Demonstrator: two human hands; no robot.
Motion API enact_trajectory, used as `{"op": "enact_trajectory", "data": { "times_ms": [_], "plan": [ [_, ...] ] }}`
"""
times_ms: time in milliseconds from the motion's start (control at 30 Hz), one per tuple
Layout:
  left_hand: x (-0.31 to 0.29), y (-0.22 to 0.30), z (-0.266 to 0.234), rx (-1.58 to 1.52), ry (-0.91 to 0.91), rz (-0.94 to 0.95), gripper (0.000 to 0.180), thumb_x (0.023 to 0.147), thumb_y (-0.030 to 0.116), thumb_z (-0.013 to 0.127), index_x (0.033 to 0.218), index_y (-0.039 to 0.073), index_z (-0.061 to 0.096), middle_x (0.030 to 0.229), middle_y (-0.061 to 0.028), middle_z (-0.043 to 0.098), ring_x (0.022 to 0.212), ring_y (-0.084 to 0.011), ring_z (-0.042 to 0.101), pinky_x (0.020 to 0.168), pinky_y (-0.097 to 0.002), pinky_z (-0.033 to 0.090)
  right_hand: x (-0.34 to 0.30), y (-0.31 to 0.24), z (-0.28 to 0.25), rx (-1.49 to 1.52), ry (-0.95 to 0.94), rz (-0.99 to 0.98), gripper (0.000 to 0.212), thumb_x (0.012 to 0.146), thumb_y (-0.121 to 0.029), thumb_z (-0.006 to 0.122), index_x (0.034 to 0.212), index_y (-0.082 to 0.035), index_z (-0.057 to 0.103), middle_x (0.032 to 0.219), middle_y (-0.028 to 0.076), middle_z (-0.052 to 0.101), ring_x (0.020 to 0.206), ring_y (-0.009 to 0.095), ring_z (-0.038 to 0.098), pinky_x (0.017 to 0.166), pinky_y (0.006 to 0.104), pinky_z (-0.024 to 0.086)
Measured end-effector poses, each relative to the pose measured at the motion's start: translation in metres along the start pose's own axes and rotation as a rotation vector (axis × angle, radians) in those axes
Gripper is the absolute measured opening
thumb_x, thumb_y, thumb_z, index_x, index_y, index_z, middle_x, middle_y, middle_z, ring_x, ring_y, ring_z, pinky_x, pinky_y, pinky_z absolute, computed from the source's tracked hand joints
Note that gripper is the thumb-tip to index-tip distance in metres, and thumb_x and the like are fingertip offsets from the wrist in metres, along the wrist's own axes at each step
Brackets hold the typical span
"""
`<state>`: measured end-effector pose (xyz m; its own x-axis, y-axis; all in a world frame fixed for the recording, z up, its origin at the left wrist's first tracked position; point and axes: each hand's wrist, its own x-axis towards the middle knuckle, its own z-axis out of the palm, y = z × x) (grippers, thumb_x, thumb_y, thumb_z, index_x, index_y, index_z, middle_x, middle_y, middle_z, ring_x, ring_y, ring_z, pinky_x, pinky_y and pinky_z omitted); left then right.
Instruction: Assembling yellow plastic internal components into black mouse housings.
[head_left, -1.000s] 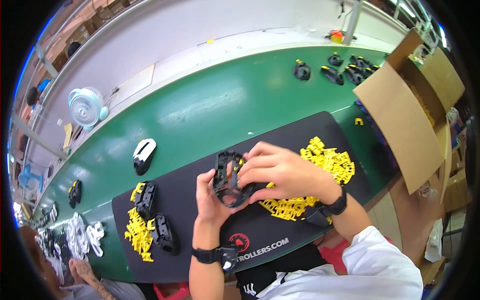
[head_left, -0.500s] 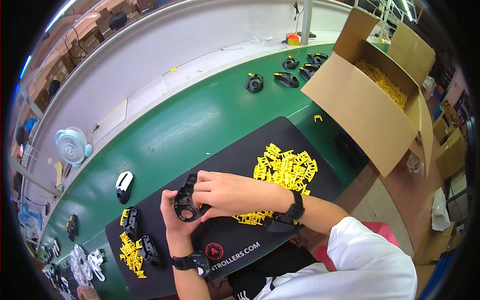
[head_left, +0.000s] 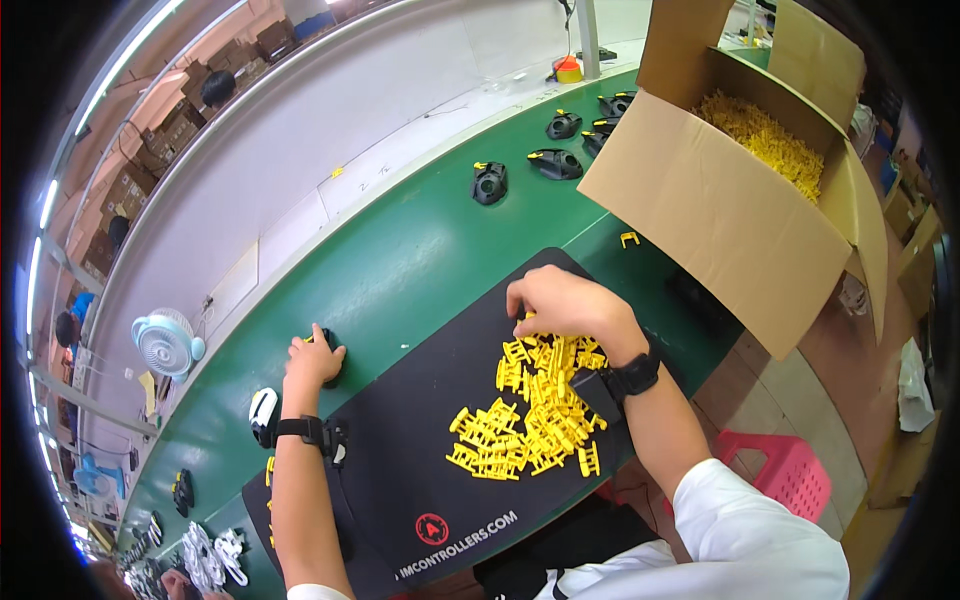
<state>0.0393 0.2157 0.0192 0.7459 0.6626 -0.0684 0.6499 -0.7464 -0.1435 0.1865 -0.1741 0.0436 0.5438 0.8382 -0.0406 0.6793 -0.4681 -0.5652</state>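
Note:
My left hand (head_left: 315, 362) is at the far edge of the black mat, thumb and fingers closed around a black plastic shell (head_left: 333, 345) on the green table. Most of that shell is hidden by the hand; a bit of yellow shows by the fingers. Over the far end of a heap of yellow plastic clips (head_left: 545, 410), my right hand (head_left: 570, 305) curls its fingers downward. A yellow clip (head_left: 528, 316) shows at its fingertips. The heap lies on the black mat (head_left: 390, 450). Beside my left forearm stands a black shell with a white top (head_left: 263, 410).
An open cardboard box (head_left: 720, 220) full of yellow clips stands at the right. Several black shells (head_left: 490, 183) sit along the far table, and one loose yellow clip (head_left: 629, 239) near the box. A small fan (head_left: 165, 343) is at left. Another person's hand (head_left: 176, 583) shows at lower left.
My hands have parted. The left hand has moved left and away with the black shell, onto the green table. My right hand has let go of it and moved right to the yellow clips.

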Motion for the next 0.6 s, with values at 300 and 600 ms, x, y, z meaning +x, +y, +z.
{"op": "enact_trajectory", "data": {
  "times_ms": [300,600],
  "plan": [
    [0.043,0.228,-0.046,-0.424,0.316,0.668,0.055,0.088,0.032,0.073,0.136,0.01,0.056,0.125,-0.0279,0.053,0.121,-0.0446,0.052,0.1,-0.0491,0.049,-0.012,-0.008,-0.007,0.075,0.017,0.1,0.026,0.083,-0.02,0.076,0.104,-0.006,0.069,0.106,0.015,0.066,0.101,0.034,0.066,0.088,0.0426,0.054],
    [0.075,0.299,-0.035,-0.435,0.289,0.48,0.05,0.084,0.043,0.077,0.116,0.006,0.065,0.114,-0.0231,0.061,0.11,-0.0395,0.06,0.09,-0.0488,0.053,-0.009,0.003,0.007,0.023,0.26,0.043,0.018,0.087,-0.006,0.064,0.103,-0.001,0.069,0.098,0.019,0.07,0.095,0.037,0.068,0.086,0.0448,0.055]
  ]
}}
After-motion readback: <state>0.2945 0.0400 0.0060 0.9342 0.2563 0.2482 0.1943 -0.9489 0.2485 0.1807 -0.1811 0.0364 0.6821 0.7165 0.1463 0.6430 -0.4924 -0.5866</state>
